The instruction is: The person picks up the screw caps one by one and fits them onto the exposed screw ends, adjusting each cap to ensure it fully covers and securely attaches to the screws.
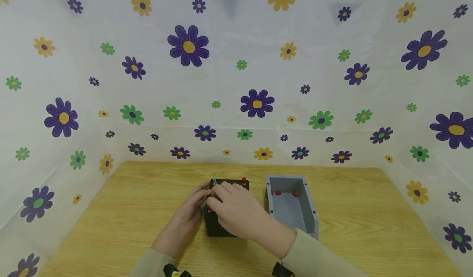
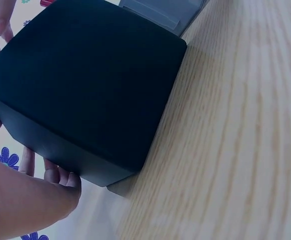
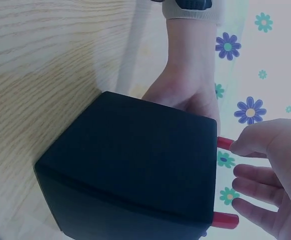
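Observation:
A black box stands on the table, with a red knob at its far right corner and a small metal post at its far left one. My left hand rests against the box's left side, fingers along the wall. Over the top reaches my right hand, hiding much of the upper face. In the right wrist view, my right hand pinches a small red cylinder on the box's top between thumb and finger; its other fingers hang loosely bent. A second red cylinder stands at the near corner.
A grey open-topped bin sits right of the box, with several small red pieces inside near its far end. Behind the wooden table hangs a white flower-print cloth, which also runs along both sides.

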`<state>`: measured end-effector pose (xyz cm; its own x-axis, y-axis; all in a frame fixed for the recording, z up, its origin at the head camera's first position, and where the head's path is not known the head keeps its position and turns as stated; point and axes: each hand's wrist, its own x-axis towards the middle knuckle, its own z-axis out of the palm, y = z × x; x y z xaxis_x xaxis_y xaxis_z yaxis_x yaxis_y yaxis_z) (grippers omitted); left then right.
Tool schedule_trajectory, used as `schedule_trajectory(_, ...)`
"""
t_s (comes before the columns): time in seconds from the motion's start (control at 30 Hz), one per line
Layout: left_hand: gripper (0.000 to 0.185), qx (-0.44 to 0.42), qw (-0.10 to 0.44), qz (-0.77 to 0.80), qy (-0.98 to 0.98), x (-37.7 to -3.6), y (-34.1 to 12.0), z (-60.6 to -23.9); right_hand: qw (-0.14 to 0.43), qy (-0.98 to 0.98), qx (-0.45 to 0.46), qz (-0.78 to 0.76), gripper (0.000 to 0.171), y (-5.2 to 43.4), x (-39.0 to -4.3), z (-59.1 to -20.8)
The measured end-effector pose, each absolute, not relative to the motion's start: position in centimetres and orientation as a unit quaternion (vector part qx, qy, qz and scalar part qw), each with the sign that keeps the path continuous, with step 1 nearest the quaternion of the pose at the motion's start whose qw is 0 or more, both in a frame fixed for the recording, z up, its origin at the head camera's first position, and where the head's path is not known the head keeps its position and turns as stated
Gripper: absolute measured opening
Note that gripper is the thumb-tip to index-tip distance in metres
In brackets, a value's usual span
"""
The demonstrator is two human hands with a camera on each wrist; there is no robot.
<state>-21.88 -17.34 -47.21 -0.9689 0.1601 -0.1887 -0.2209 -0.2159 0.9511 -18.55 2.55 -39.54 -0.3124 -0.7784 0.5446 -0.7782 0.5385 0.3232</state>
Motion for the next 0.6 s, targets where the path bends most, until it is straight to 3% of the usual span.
schedule_trajectory(0.6, 0.060, -0.029, 0.124, 0.779, 0.614, -21.81, -17.30, -47.06, 0.316, -0.813, 0.488, -0.020, 0.019, 3.53, -18.19, -38.53)
